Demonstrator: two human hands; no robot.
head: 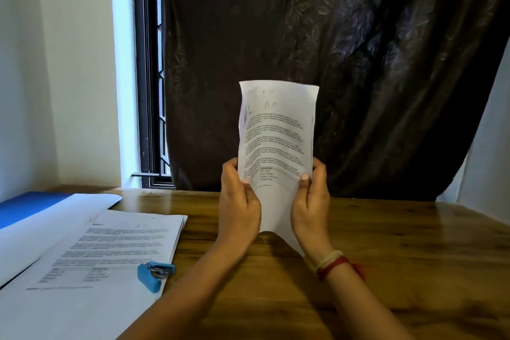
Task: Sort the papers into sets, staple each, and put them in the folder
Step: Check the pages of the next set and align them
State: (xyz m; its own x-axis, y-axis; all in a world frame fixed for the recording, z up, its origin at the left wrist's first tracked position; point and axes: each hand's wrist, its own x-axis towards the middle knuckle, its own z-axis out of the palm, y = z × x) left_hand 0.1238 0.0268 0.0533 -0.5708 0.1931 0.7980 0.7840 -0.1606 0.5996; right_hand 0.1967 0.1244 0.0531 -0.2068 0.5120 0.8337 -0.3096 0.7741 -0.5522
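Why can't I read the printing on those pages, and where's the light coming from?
Head view: daylight enters at the window on the left, beside the dark curtain; the held papers bow and their print smears; the text on the stack under the blue stapler blurs too.

Left hand [239, 196] and right hand [311, 201] gripped a printed paper set [276, 141] by its lower side edges, upright above the wooden table [400, 257]. Paper stack [105, 254] lay at left, blue stapler [154, 276] resting on it. Blue folder [30, 206] behind.
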